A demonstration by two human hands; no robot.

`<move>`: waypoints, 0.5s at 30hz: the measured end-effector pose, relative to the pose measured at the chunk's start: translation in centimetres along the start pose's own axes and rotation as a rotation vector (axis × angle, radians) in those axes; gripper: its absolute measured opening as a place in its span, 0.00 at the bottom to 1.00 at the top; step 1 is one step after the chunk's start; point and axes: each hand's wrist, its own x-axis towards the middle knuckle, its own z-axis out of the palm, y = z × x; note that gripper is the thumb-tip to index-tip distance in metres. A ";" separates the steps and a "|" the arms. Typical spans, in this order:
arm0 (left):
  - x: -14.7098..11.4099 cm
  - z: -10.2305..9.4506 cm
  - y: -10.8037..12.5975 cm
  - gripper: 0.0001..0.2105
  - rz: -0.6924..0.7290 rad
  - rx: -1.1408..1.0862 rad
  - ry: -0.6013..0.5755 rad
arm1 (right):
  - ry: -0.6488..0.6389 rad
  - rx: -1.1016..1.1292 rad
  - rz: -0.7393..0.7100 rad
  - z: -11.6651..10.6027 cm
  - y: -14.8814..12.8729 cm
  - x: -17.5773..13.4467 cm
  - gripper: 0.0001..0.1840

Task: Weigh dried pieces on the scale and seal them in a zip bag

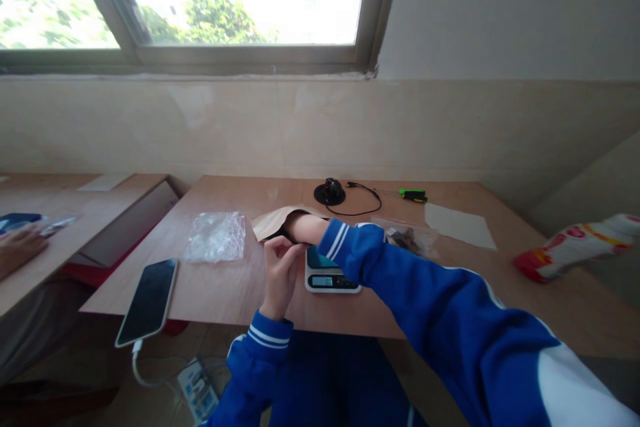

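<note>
A brown paper bag (270, 221) lies tilted over the table with its mouth towards me. My left hand (281, 270) pinches the near edge of its opening between thumb and fingers. Into the bag reaches my right hand (304, 228); its fingers are hidden inside, so what they hold does not show. Under my right forearm sits a white digital kitchen scale (333, 282) with a lit display, partly covered by my sleeve. A clear plastic bag with dark pieces (407, 238) lies just beyond that sleeve.
A crumpled clear plastic bag (216, 237) and a phone on a charging cable (149, 300) are at left, the phone overhanging the edge. Behind are a black round-based device (330, 192), screwdrivers (414, 195), white paper (460, 225) and a bottle (575, 250). Another person's hand (23, 247) rests at far left.
</note>
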 end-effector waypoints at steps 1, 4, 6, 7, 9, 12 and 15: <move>-0.1 0.0 0.1 0.11 0.015 -0.007 -0.004 | 0.003 0.009 -0.001 0.1 -0.2 -0.2 0.12; -0.3 0.0 0.2 0.11 0.052 -0.024 -0.030 | 0.013 0.040 -0.006 0.3 -0.5 -0.9 0.13; -0.3 0.1 0.2 0.11 0.059 -0.025 -0.032 | 0.022 0.071 -0.010 0.3 -0.5 -1.3 0.13; -0.2 0.2 0.1 0.11 0.057 -0.022 -0.025 | 0.025 0.083 -0.011 0.3 -0.4 -1.5 0.14; -0.1 0.3 0.0 0.11 0.061 -0.016 -0.013 | 0.028 0.100 -0.013 0.4 -0.3 -1.8 0.14; -0.1 0.3 -0.1 0.11 0.064 -0.014 -0.018 | 0.030 0.134 -0.017 0.5 0.2 -2.1 0.14; -0.5 0.2 -0.1 0.11 0.047 -0.026 -0.026 | 0.029 0.165 -0.018 0.8 0.8 -2.3 0.13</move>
